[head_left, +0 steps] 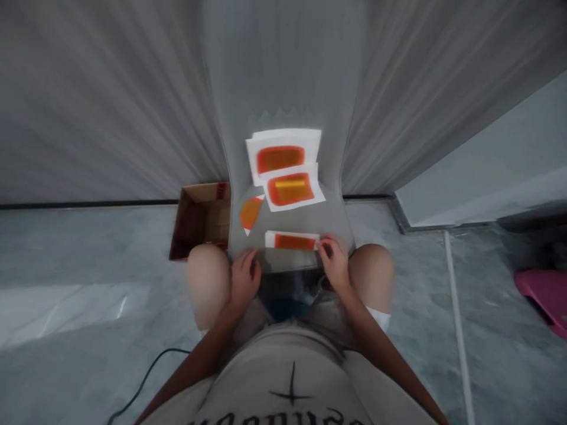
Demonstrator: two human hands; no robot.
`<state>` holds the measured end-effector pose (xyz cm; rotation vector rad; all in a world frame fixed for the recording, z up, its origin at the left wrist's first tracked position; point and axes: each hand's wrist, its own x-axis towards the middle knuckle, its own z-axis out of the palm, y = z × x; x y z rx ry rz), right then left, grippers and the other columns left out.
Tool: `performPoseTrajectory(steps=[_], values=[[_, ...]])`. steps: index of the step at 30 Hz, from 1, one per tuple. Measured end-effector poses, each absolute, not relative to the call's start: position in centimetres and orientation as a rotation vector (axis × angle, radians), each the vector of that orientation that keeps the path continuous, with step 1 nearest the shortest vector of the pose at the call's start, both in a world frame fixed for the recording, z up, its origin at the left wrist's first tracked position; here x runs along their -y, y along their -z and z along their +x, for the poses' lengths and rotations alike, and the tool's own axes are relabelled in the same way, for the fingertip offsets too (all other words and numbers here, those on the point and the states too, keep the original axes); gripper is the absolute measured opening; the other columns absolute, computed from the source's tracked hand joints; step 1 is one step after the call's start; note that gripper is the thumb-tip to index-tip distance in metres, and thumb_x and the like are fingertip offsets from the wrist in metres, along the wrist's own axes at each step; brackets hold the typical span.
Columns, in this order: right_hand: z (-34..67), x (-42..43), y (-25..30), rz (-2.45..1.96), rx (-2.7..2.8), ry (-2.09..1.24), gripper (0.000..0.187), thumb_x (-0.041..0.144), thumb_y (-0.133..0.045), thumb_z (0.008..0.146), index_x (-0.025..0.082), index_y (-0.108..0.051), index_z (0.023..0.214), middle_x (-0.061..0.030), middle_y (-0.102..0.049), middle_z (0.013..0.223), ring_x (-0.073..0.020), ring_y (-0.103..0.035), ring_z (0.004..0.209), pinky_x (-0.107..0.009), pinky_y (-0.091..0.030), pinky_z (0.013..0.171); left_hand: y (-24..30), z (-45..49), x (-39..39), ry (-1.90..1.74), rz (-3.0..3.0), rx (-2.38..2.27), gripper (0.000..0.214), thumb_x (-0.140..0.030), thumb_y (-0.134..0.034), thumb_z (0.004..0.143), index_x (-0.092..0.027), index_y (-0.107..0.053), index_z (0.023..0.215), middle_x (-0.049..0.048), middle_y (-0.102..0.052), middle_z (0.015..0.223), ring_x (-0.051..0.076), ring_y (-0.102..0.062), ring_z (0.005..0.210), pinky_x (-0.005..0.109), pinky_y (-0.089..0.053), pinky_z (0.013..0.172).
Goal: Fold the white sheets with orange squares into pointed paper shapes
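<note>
Along the near edge of the grey padded surface (292, 219), the person's right hand (333, 262) has its fingers (323, 245) pinched on the right end of a white paper strip (270, 239), which carries an orange-red band (295, 242). The left hand (244, 278) rests just left of the strip and apart from it, its fingers (253, 265) loosely curled and gripping nothing. Toward the far edge, two overlapping white sheets each bear an orange-red patch, the upper sheet (283, 154) partly under the lower sheet (295, 192) (a yellow rectangle (290, 190) sits on the lower patch). Near the left edge lies an orange paper piece (249, 213) with a curved side. A cardboard box (201, 221) stands beyond the left knee (208, 283), on the floor
</note>
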<state>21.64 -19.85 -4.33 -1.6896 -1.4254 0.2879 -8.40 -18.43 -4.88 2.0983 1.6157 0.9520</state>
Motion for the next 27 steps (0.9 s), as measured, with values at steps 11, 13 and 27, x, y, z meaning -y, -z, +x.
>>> performPoseTrajectory(steps=[11,13,27], values=[[18.8,23.8,5.0,-1.432,1.926,-0.384,0.031,0.025,-0.048,0.107,0.025,-0.078,0.113,-0.0083,-0.071,0.138,-0.0239,-0.062,0.135,-0.051,-0.054,0.115,4.8,-8.3,18.7,-1.079,1.927,-1.624,0.064,-0.029,-0.059,0.099,-0.017,-0.038,0.159,0.0199,-0.053,0.147,0.030,-0.055,0.139,0.049,-0.048,0.118],[18.3,24.2,5.5,-1.430,1.923,-0.372,0.028,0.027,-0.051,0.106,0.024,-0.078,0.110,-0.0103,-0.069,0.142,-0.0256,-0.061,0.137,-0.052,-0.053,0.116,4.6,-8.3,18.7,-1.048,1.945,-1.615,0.054,-0.026,-0.056,0.100,-0.019,-0.047,0.153,0.0174,-0.056,0.145,0.029,-0.057,0.138,0.047,-0.048,0.118],[19.7,19.7,6.3,-1.734,1.702,-0.303,0.054,0.040,-0.055,0.103,0.020,-0.056,0.152,-0.0194,-0.060,0.138,-0.0329,-0.060,0.128,-0.053,-0.054,0.109,4.8,-6.0,18.0,-0.942,2.139,-1.436,0.046,-0.014,-0.051,0.097,-0.021,-0.061,0.142,0.0115,-0.066,0.142,0.026,-0.062,0.132,0.046,-0.051,0.117]])
